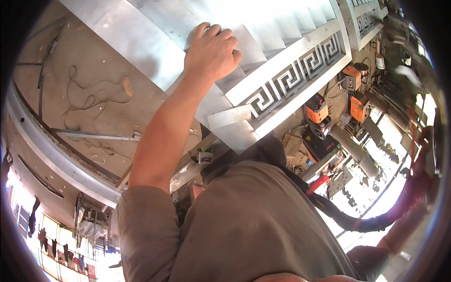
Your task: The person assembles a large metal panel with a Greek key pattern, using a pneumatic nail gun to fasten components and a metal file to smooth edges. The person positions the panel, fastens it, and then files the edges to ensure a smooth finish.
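While the left hand [213, 51] is reaching forward, its fingers are bending over the slats of a silvery metal panel [127, 40]; I cannot tell whether they are pinching an edge or only resting there. The panel is lying in front of the person's torso [253, 211], and a Greek-key band [300, 70] is running along its right side. A small metal plate [229, 116] is sitting across the near corner. Far right, the right hand [425, 141] is blurring near the rim; I cannot tell its state or what it is touching. A black hose [338, 214] is curving from beside the torso toward the right forearm [406, 230]. Orange machines [316, 111] are standing right of the panel; a thin cord [75, 89] is trailing over the floor [105, 73] at left.
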`<state>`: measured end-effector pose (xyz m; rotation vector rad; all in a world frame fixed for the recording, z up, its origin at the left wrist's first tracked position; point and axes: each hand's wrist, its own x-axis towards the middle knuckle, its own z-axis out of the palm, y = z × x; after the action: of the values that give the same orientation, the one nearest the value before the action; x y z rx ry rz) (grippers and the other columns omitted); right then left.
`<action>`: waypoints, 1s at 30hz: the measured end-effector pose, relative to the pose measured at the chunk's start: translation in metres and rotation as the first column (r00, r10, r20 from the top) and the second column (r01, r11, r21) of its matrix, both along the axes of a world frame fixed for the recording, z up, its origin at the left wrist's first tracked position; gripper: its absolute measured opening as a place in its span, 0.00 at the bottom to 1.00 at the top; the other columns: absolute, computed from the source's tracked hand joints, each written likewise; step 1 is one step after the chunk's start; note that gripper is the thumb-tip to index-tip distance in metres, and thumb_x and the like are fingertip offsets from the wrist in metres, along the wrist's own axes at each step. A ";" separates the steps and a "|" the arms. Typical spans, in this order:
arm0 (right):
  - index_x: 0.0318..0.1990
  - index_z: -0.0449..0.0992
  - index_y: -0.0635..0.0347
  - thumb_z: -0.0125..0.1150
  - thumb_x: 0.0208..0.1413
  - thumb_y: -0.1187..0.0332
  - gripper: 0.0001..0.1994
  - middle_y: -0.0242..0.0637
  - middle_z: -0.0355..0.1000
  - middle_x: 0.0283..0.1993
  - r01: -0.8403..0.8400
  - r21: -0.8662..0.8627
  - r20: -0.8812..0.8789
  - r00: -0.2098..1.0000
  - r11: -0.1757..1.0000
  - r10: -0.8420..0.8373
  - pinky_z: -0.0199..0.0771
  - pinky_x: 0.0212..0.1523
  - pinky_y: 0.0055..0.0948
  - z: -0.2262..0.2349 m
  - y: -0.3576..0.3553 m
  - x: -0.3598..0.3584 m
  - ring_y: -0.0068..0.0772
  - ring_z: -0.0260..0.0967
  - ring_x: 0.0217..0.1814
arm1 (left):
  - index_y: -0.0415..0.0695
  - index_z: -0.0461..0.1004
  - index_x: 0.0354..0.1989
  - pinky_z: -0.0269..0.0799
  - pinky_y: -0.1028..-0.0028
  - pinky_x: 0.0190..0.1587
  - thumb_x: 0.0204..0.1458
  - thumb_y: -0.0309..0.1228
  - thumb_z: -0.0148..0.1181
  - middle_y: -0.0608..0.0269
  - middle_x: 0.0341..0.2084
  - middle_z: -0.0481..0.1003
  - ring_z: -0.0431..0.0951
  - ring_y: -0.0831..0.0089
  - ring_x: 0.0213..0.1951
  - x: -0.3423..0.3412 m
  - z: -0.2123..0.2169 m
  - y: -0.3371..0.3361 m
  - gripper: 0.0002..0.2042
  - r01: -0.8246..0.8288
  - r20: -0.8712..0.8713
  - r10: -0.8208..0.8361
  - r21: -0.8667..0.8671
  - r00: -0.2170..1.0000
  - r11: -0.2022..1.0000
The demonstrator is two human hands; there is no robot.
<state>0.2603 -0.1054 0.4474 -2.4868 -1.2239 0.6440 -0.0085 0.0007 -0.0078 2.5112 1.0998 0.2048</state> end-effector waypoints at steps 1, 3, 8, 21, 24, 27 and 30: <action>0.51 0.73 0.67 0.39 0.73 0.47 0.28 0.43 0.75 0.38 -0.013 -0.112 -0.030 1.000 0.994 0.010 0.73 0.28 0.29 -0.021 0.020 -0.007 0.34 0.74 0.32 | 0.49 0.84 0.37 0.58 0.58 0.72 0.59 0.40 0.57 0.72 0.42 0.80 0.76 0.70 0.55 -0.001 0.000 -0.001 0.12 0.007 -0.002 -0.007 -0.007 1.000 1.000; 0.52 0.76 0.66 0.51 0.70 0.45 0.27 0.39 0.77 0.33 0.286 -0.244 -0.249 0.905 0.927 -0.345 0.74 0.24 0.21 -0.073 0.039 -0.031 0.28 0.74 0.26 | 0.49 0.84 0.37 0.58 0.57 0.72 0.59 0.40 0.56 0.73 0.43 0.80 0.76 0.71 0.55 -0.001 -0.001 0.002 0.12 0.007 0.001 -0.007 0.006 1.000 1.000; 0.49 0.78 0.67 0.61 0.67 0.51 0.23 0.40 0.80 0.31 0.036 -0.655 -0.376 0.851 0.755 -0.367 0.76 0.22 0.27 -0.156 0.109 -0.051 0.29 0.76 0.21 | 0.50 0.84 0.36 0.57 0.57 0.72 0.59 0.40 0.57 0.75 0.44 0.80 0.75 0.72 0.56 0.000 -0.004 0.003 0.11 -0.004 0.038 0.004 0.002 0.999 1.000; 0.57 0.76 0.69 0.65 0.66 0.53 0.26 0.41 0.79 0.30 0.012 -0.817 -0.394 0.718 0.576 -0.574 0.76 0.19 0.29 -0.225 0.134 -0.060 0.30 0.77 0.22 | 0.51 0.81 0.30 0.60 0.57 0.69 0.51 0.38 0.63 0.75 0.40 0.78 0.75 0.70 0.54 0.000 -0.007 0.003 0.06 -0.034 0.150 0.033 0.000 0.988 0.999; 0.55 0.77 0.69 0.65 0.66 0.52 0.25 0.41 0.79 0.30 0.014 -0.821 -0.404 0.691 0.571 -0.599 0.77 0.20 0.29 -0.230 0.140 -0.061 0.30 0.77 0.22 | 0.51 0.81 0.30 0.60 0.58 0.69 0.51 0.37 0.63 0.75 0.40 0.77 0.74 0.70 0.54 0.001 -0.008 0.004 0.06 -0.034 0.143 0.034 0.001 0.989 0.999; 0.54 0.78 0.69 0.65 0.66 0.51 0.25 0.41 0.79 0.31 -0.039 -0.850 -0.399 0.698 0.525 -0.594 0.77 0.20 0.28 -0.232 0.149 -0.062 0.30 0.77 0.23 | 0.51 0.81 0.30 0.60 0.58 0.69 0.50 0.37 0.63 0.76 0.39 0.77 0.74 0.71 0.54 0.000 -0.008 0.004 0.05 -0.034 0.149 0.034 -0.003 0.988 0.999; 0.52 0.79 0.69 0.65 0.66 0.52 0.24 0.41 0.79 0.31 -0.023 -0.872 -0.354 0.720 0.489 -0.597 0.76 0.19 0.27 -0.234 0.154 -0.065 0.30 0.78 0.23 | 0.52 0.81 0.30 0.60 0.58 0.69 0.50 0.37 0.64 0.76 0.39 0.76 0.73 0.71 0.54 0.000 -0.008 0.004 0.05 -0.030 0.145 0.030 -0.003 0.989 1.000</action>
<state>0.1950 0.0487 0.2129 -2.5805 -0.1012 2.1548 -0.0084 0.0043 -0.0162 2.4371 1.0789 0.3894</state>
